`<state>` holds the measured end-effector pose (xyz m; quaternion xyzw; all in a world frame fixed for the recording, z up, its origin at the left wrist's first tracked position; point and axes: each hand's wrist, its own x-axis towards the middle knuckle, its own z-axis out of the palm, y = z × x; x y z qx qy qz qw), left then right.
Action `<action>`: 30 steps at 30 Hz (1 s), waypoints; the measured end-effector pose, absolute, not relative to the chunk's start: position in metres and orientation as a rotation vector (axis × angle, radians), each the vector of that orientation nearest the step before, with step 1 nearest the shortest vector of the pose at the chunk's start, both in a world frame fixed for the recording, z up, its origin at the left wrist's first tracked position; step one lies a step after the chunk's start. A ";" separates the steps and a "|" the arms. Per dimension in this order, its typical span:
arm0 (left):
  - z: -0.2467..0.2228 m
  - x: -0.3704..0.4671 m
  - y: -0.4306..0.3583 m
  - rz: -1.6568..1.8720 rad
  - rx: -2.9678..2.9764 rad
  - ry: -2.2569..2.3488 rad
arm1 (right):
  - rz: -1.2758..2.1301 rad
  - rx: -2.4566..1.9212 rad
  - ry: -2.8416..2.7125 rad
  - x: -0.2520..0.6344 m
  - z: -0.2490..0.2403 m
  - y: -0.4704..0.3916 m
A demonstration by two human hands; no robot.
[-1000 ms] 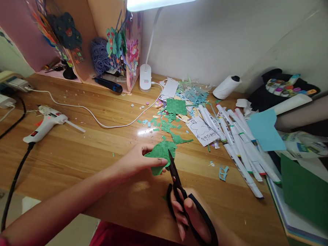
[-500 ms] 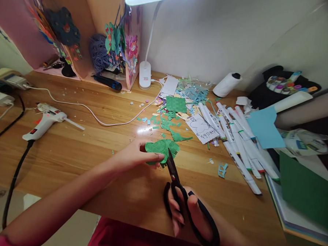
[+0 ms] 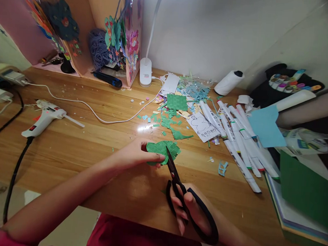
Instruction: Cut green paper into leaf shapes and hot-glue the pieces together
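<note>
Between the thumb and fingers of my left hand [image 3: 136, 153] is a piece of green paper [image 3: 155, 148] with a rounded edge on the left and a notched edge on the right. My right hand [image 3: 194, 209] grips a pair of black scissors [image 3: 175, 177], thumb and fingers through the handle loops. The blade tips lie over the paper, pointing up and left. Just beyond, a green paper scrap [image 3: 181, 134] rests on the wooden table [image 3: 97, 141]. A green square of paper [image 3: 176, 102] lies farther back among small cuttings.
Several white markers [image 3: 241, 149] lie to the right, beside a card with line drawings [image 3: 202, 127] and light blue paper [image 3: 266, 126]. A glue gun [image 3: 44, 118] with a black cord sits at left. Behind stand a lamp base [image 3: 145, 72], a thread spool [image 3: 228, 82] and coloured paper sheets [image 3: 306, 182].
The scissor blades look more closed on the green paper, and the handle loops have drawn closer together. A small green bit now shows beside the scissor handle. My left hand stays nearly still.
</note>
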<state>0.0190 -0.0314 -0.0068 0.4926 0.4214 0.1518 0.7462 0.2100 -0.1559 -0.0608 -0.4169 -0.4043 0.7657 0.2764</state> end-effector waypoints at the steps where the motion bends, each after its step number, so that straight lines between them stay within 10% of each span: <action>1: -0.007 0.018 -0.031 0.326 1.084 0.915 | 2.067 -1.119 -1.087 0.211 -0.058 -0.155; 30: -0.003 0.000 -0.018 0.159 1.260 0.761 | 2.165 -1.073 -1.213 0.225 -0.051 -0.146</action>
